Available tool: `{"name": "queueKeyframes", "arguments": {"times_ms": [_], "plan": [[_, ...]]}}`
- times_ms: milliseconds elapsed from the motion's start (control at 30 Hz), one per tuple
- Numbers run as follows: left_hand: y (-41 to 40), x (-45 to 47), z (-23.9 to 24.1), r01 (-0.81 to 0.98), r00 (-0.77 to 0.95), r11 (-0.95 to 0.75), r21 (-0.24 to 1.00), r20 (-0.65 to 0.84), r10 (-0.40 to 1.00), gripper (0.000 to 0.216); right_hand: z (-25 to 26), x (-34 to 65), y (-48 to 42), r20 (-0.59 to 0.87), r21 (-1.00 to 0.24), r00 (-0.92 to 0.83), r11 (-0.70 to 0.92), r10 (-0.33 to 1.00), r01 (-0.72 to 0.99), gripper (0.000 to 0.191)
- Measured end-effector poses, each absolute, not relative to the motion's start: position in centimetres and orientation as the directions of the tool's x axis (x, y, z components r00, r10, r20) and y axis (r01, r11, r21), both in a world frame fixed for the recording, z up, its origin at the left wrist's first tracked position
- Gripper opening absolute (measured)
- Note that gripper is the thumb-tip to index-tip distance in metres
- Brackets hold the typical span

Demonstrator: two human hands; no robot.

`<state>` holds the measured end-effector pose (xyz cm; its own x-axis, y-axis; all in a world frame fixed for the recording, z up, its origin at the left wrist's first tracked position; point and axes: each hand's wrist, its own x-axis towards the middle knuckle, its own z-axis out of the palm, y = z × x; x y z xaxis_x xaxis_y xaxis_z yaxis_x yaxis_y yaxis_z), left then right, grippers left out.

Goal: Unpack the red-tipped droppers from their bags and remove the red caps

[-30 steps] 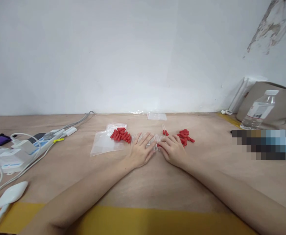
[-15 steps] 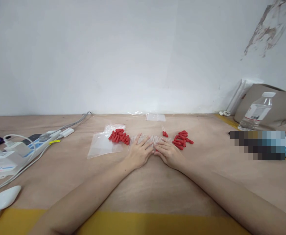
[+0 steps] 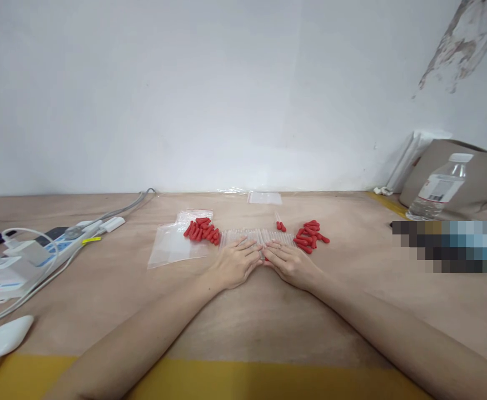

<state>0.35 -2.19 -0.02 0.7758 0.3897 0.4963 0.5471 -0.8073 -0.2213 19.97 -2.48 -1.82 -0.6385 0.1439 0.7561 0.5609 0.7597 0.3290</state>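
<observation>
In the head view, my left hand [image 3: 240,262] lies over the near side of a row of thin clear tubes [image 3: 242,234], its fingers stretched out. My right hand [image 3: 289,262] rests on the row's right part, also with straight fingers, side by side. The fingertips almost meet at the middle. A bit of red [image 3: 266,259] shows between them; what it belongs to is mostly hidden. Left of the tubes is a pile of red rubber bulbs [image 3: 202,230], and another pile of red bulbs [image 3: 310,236] lies to the right. Behind the row are two droppers with red bulbs [image 3: 281,226].
Clear plastic bags [image 3: 172,247] lie partly under the left pile. Another small bag [image 3: 265,198] is by the wall. A power strip [image 3: 60,250] with cables and plugs stands at left. At right are a water bottle [image 3: 441,189] and a grey-brown bag [image 3: 472,166].
The spread fingers of my left hand have drawn together and moved back toward me, uncovering more tubes. My right hand's fingers have shifted slightly. The piles stay put.
</observation>
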Motion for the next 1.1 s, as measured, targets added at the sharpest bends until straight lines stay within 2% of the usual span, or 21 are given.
{"name": "queueKeyframes", "arguments": {"times_ms": [600, 900, 967, 1100], "plan": [[-2.6, 0.7, 0.1, 0.521, 0.774, -0.845, -0.118, 0.483, 0.409, 0.025, -0.6, 21.1, -2.7, 0.644, 0.530, -0.765, 0.706, 0.026, 0.470, 0.023], [-2.4, 0.4, -0.3, 0.532, 0.761, -0.824, -0.192, 0.535, 0.367, 0.024, -0.9, 21.3, -2.7, 0.693, 0.419, -0.718, 0.773, 0.068, 0.477, 0.022], [-2.3, 0.4, -0.3, 0.547, 0.738, -0.810, -0.212, 0.578, 0.347, 0.023, -1.2, 21.2, -2.6, 0.733, 0.345, -0.672, 0.797, 0.101, 0.495, 0.021], [-2.1, 0.5, -0.3, 0.557, 0.695, -0.792, -0.248, 0.662, 0.281, 0.022, -1.9, 20.7, -2.6, 0.772, 0.132, -0.585, 0.839, 0.248, 0.529, 0.020]]}}
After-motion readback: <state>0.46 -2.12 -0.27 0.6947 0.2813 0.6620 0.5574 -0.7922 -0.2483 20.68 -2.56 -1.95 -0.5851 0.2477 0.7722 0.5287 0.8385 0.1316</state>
